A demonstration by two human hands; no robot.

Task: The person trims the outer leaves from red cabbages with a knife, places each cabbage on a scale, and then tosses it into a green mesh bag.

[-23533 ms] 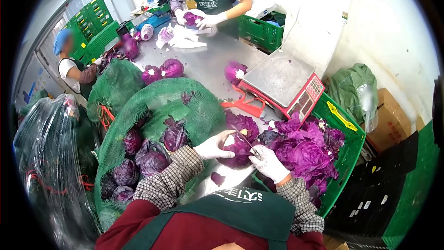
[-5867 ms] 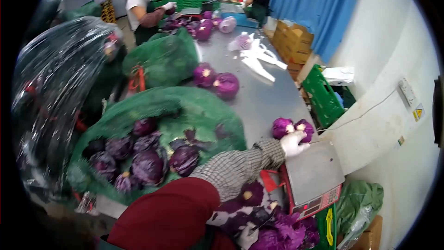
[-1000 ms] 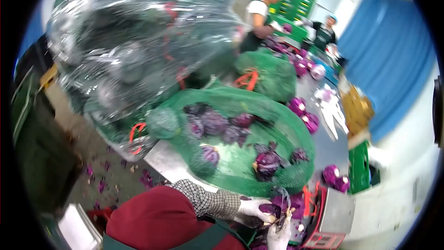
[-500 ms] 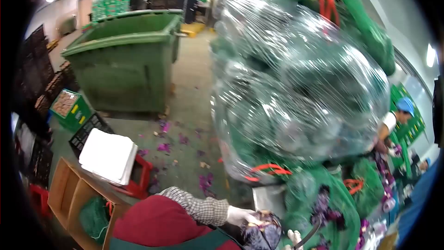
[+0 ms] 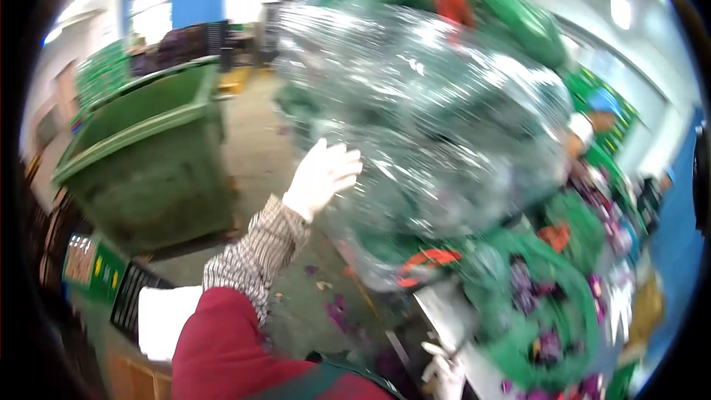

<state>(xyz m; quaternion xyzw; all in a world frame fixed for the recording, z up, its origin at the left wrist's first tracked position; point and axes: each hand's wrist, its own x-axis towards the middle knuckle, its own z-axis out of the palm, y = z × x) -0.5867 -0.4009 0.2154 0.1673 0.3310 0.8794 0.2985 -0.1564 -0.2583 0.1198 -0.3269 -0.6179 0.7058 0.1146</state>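
Observation:
My left hand [image 5: 326,176], in a white glove, is raised with its fingers spread and nothing in it. It is in front of the left side of a large plastic-wrapped stack of green net sacks [image 5: 444,126]. Low in the view, my right hand [image 5: 444,372], also gloved, is closed at the edge of a pale work surface [image 5: 448,315]. From it rises a dark, curved knife [image 5: 468,333], blurred. Beside that hand an open green net sack [image 5: 492,259] holds purple cabbage [image 5: 522,285] and loose leaves.
A large green wheeled bin [image 5: 148,170] stands at the left. Purple leaf scraps [image 5: 337,312] lie on the floor. White stacked sheets [image 5: 167,322] and a cardboard box [image 5: 137,376] are at lower left. A person in a blue cap [image 5: 603,101] works at the right.
My left hand has left the purple cabbage and swung up and leftward, its fingers now spread. The cabbage is no longer clearly visible. The view has shifted and tilted.

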